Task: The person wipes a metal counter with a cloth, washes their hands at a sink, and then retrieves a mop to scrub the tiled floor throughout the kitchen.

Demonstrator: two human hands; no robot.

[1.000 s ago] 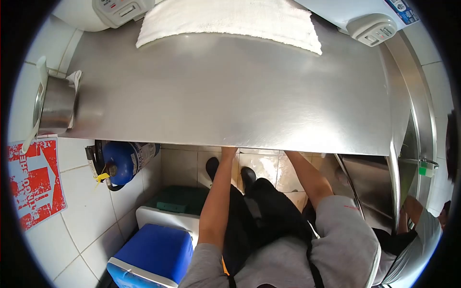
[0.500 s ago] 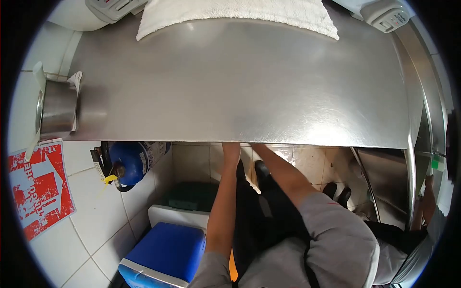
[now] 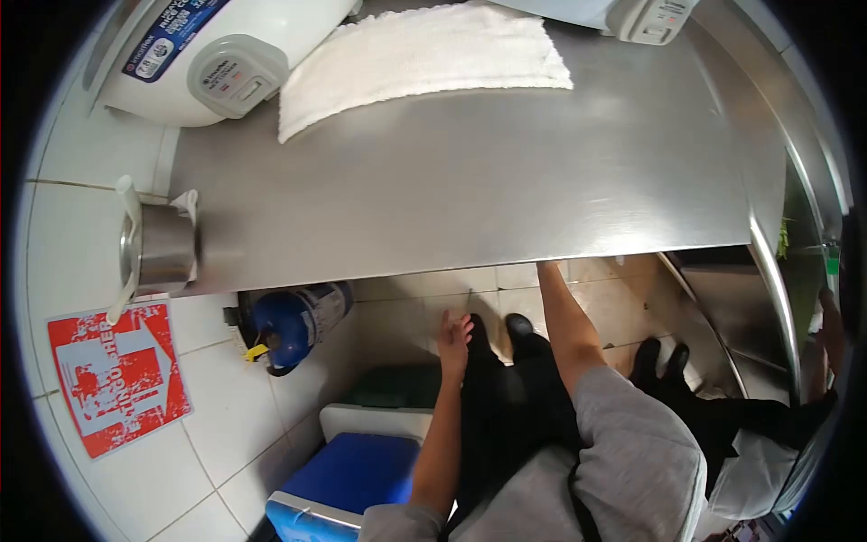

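Note:
My left hand [image 3: 454, 341] hangs in the air below the front edge of the steel table [image 3: 470, 181]. Its fingers are apart, and nothing shows in them. On the right, my forearm [image 3: 569, 316] reaches forward under the same table edge. The tabletop hides my right hand, so I cannot see what it touches or holds. A white towel [image 3: 424, 54] lies along the back of the tabletop.
White rice cookers [image 3: 237, 77] stand at the back. A metal pot [image 3: 169, 246] sits at the table's left end. Beneath are a blue cylinder [image 3: 284, 330] and a blue-lidded cooler [image 3: 366, 479]. At right, another person's dark shoes [image 3: 646, 357] stand on the floor.
My left hand has come out from under the table edge, back toward me. My right arm stays reaching under it. The view has turned and shifted left.

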